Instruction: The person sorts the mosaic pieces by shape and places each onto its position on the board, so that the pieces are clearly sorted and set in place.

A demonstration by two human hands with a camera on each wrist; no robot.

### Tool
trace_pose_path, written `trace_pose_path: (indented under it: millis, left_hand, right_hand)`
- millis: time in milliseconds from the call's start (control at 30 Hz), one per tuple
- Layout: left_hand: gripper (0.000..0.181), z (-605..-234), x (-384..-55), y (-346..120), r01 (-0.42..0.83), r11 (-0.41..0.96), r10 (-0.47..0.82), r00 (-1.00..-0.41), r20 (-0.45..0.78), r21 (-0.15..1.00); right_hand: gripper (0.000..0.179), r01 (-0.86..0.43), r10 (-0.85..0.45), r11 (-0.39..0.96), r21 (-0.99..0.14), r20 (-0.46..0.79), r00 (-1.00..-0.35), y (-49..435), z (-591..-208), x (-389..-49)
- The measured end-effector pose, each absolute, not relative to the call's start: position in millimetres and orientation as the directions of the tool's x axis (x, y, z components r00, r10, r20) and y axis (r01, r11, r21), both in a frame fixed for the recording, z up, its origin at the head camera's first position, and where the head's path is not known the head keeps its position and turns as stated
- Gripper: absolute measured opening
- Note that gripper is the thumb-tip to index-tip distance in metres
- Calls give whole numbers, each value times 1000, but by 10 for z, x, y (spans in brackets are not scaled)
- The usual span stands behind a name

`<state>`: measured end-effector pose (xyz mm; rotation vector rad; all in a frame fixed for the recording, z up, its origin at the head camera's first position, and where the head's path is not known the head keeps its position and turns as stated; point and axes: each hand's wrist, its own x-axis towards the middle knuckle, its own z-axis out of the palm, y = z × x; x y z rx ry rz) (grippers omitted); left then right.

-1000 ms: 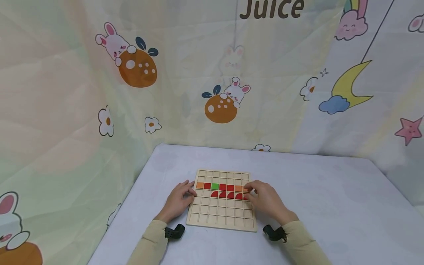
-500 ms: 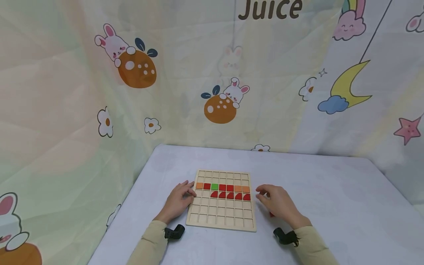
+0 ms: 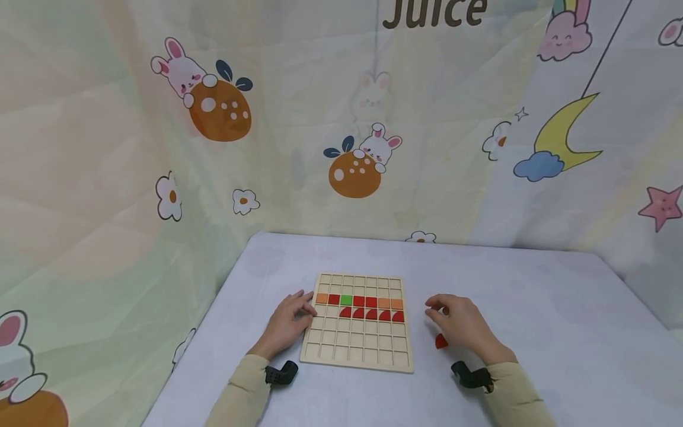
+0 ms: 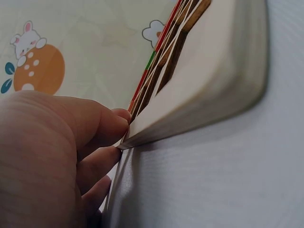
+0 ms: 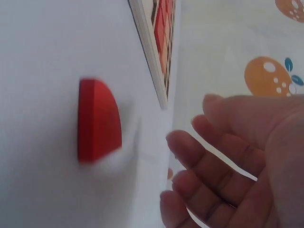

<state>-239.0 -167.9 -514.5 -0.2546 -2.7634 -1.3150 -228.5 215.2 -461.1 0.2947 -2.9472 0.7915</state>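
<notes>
A pale wooden grid board [image 3: 356,356] lies on the table. One row carries square tiles: orange [image 3: 322,299], red and green. Below it runs a row of red quarter-round pieces [image 3: 358,312]. The thumb and fingertips of my left hand [image 3: 290,320] rest against the board's left edge, as the left wrist view also shows. To the right of the board, my right hand [image 3: 463,323] hovers with loosely bent fingers and nothing between them. A loose red quarter-round block [image 5: 98,121] lies on the table beneath that hand, apart from the fingers.
The table [image 3: 533,308] has a white cloth cover. Behind it hangs a printed curtain [image 3: 288,148] with rabbits, flowers and a moon. Each wrist wears a small black camera, such as the one at the right cuff [image 3: 472,376].
My right hand has let go of the last red piece in the row and moved right, off the board. The loose red block has come into sight. My left hand stays put.
</notes>
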Motion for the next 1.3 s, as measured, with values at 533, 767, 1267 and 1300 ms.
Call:
trace_pose_path:
  millis: [533, 767, 1267, 1300]
  left_hand:
    - [18, -5096, -2389, -1675, 159, 619, 109, -987, 116, 769]
    - [18, -5117, -2389, -1677, 161, 618, 113, -987, 116, 769]
    - [18, -5129, -2383, -1671, 148, 610, 104, -989, 106, 779]
    - [18, -5128, -2382, -1670, 147, 609, 103, -989, 106, 779]
  right_hand:
    - [16, -165, -187, 847, -504, 8, -982, 2462, -4663, -2351]
    - [14, -164, -221, 832, -531, -46, -974, 2520, -4646, -2311]
    - [19, -173, -337, 778, -603, -168, -926, 2592, -4562, -2232]
    - [20, -169, -338, 776, -608, -174, -925, 2592, -4564, -2231]
